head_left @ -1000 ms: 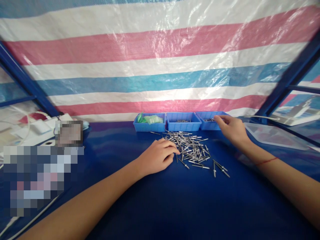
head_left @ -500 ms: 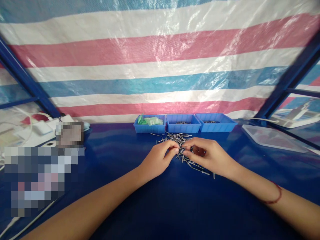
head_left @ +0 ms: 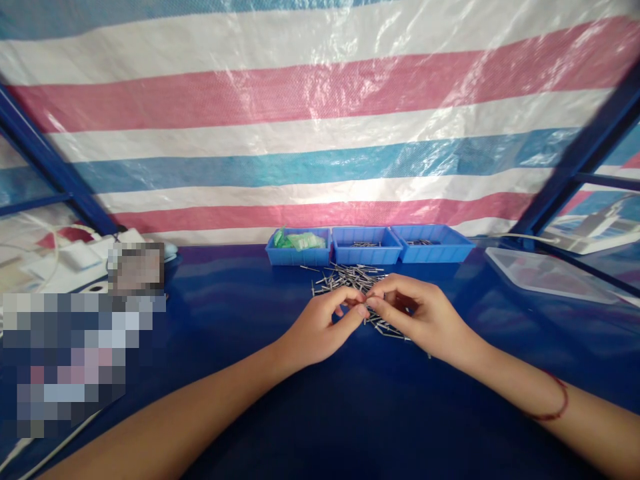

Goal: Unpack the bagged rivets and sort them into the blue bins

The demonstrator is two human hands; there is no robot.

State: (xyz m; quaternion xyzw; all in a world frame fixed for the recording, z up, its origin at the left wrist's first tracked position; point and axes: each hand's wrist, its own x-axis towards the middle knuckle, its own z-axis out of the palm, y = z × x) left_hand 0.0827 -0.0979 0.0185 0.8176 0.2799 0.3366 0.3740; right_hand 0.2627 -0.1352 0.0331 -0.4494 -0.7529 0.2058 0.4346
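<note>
My left hand and my right hand meet fingertip to fingertip above a loose heap of blind rivets, thin and silvery with long stems. Each hand is closed in a pinch of thumb and forefinger. Whatever lies between the fingertips is mostly covered and too small to name. Part of the heap is hidden beneath both hands. A dark red string bracelet circles my right wrist.
Behind the heap, three blue bins stand in a row: a left bin with green plastic packets, a middle bin and a right bin with metal pieces. A clear plastic lid lies right; a white power strip left.
My left hand has moved slightly right and nearer to me, and its fingertips now meet those of my right hand. The right hand has barely shifted. The view moved a little.
</note>
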